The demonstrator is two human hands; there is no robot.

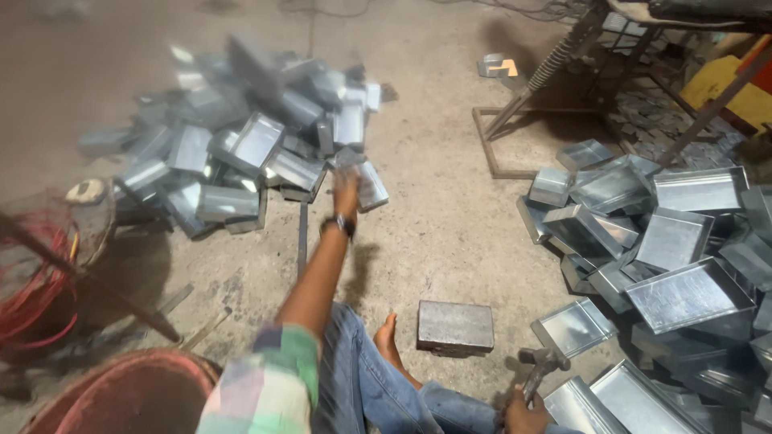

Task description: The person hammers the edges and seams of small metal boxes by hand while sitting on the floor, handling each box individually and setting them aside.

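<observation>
My left arm reaches forward across the floor, and my left hand (346, 189) is blurred at the near edge of a heap of shiny sheet-metal trays (241, 145). One small tray (371, 186) lies right beside its fingers; the blur hides whether the hand grips it. A dark watch (339, 225) is on that wrist. My right hand (527, 414), low at the bottom edge, is closed around the handle of a hammer (543, 366) with its head up. A flat grey metal block (455, 327) sits on the floor between my bare foot (388, 341) and the hammer.
A second large heap of metal trays (667, 265) fills the right side, close to my right hand. A metal-framed stand (563, 48) rises at the top right. A red basin (129, 394) and a coil of red cable (32, 289) sit at the lower left.
</observation>
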